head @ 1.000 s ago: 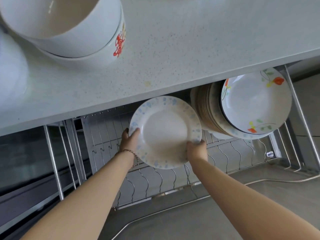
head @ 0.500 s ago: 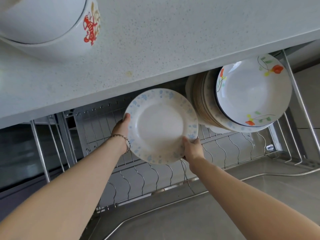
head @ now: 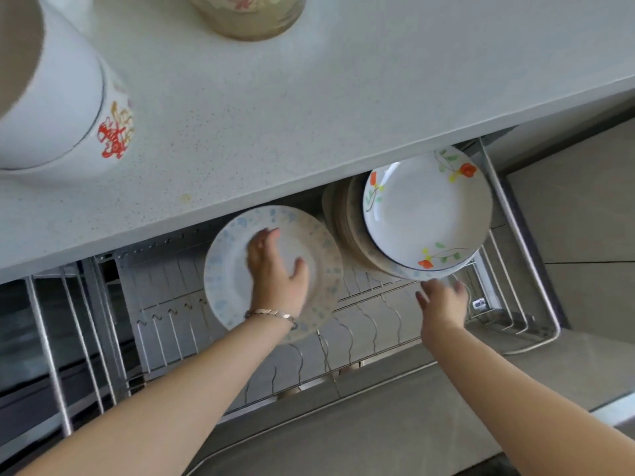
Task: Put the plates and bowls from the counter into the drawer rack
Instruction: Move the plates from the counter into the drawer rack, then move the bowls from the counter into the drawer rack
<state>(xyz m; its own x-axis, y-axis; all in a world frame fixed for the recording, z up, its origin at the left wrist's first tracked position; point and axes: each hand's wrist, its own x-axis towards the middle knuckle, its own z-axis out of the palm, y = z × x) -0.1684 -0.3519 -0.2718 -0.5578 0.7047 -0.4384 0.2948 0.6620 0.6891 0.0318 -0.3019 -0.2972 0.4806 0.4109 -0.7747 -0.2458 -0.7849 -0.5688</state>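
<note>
A white plate with blue speckles (head: pixel 225 269) stands on edge in the wire drawer rack (head: pixel 360 324), just left of a row of upright plates fronted by a white plate with orange flowers (head: pixel 426 214). My left hand (head: pixel 278 273), with a bracelet on its wrist, lies flat against the speckled plate's face, fingers spread. My right hand (head: pixel 443 304) is off that plate, fingers loosely spread just below the floral plate's lower rim; whether it touches it is unclear. Stacked white bowls with a red emblem (head: pixel 68 108) sit on the counter (head: pixel 309 115) at the left.
A beige patterned bowl (head: pixel 247 15) stands at the counter's far edge. The counter's front lip overhangs the back of the rack. Bare wire slots (head: pixel 165 321) run left of the speckled plate. The drawer's metal frame (head: pixel 515 235) bounds the right side, with grey floor below.
The speckled plate went from being held by both hands at its rim to standing in the rack. My left hand shifted onto its face; my right hand let go and moved right.
</note>
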